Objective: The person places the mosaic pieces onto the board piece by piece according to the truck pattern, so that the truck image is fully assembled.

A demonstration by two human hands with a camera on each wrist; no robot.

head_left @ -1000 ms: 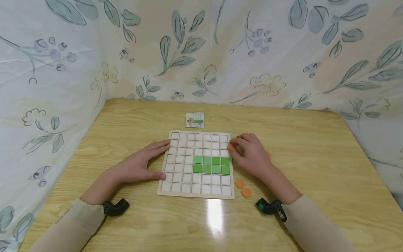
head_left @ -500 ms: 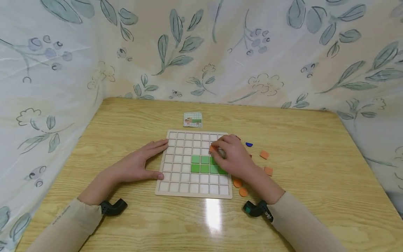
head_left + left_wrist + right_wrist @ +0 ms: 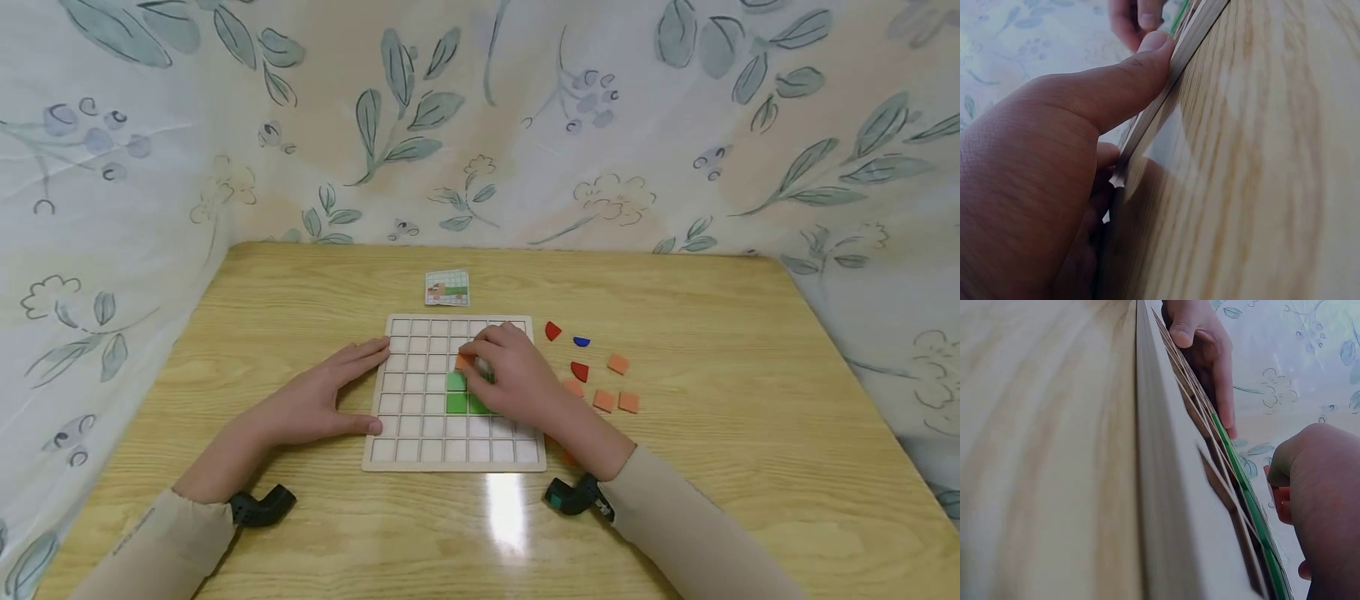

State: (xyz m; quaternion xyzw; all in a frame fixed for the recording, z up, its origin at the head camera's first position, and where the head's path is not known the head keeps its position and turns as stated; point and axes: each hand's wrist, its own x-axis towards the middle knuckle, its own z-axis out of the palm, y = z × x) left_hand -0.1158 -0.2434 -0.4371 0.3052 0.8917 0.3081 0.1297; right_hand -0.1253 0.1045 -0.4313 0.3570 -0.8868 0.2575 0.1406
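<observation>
A wooden grid board (image 3: 450, 467) lies on the table, with green square tiles (image 3: 456, 403) set in its cells, some covered by my right hand. My left hand (image 3: 315, 400) rests against the board's left side, fingers stretched along the edge and thumb (image 3: 1155, 45) on the rim. Over the middle of the board, my right hand (image 3: 513, 375) pinches an orange square tile (image 3: 463, 362) between thumb and fingertips, just above the green rows. Whether that tile touches the board is hard to tell. A small printed card (image 3: 447, 288) lies behind the board.
Right of the board are loose pieces: red quarter-rounds (image 3: 552, 331), a blue half-round (image 3: 581, 342) and several orange squares (image 3: 618, 363). My right forearm partly covers other orange pieces near the board's edge. A patterned cloth (image 3: 480, 125) hangs behind the table.
My right hand has moved left with the orange tile, from the board's right edge to over its middle. The left hand stays at the board's left edge. Loose pieces have come into view.
</observation>
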